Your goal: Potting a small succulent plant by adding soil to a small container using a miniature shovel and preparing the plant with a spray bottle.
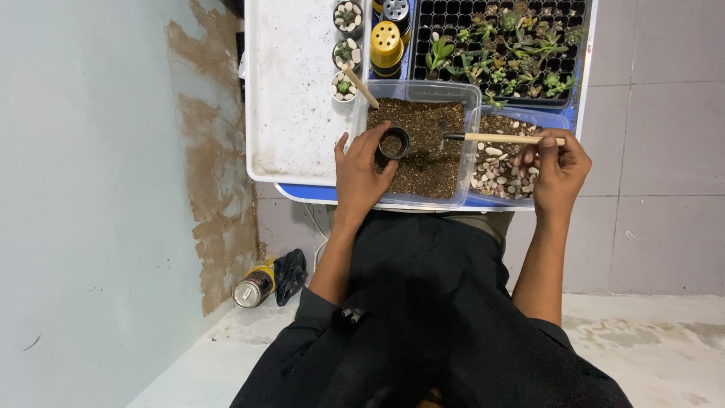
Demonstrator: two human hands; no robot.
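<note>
My left hand (361,172) grips a small black pot (393,143) partly filled with soil, held over a clear plastic tub of brown soil (423,121). My right hand (557,168) holds the wooden handle of a small tool (498,138) whose dark metal end reaches over the soil tub. Under my right hand sits a second clear tub with white and tan pebbles (498,175).
A white tray (291,91) lies to the left, with three small potted succulents (345,53) topped with pebbles and a wooden stick (360,85). Stacked yellow and black pots (387,47) and a black seedling tray of succulents (502,45) stand behind. A can (253,289) lies on the floor.
</note>
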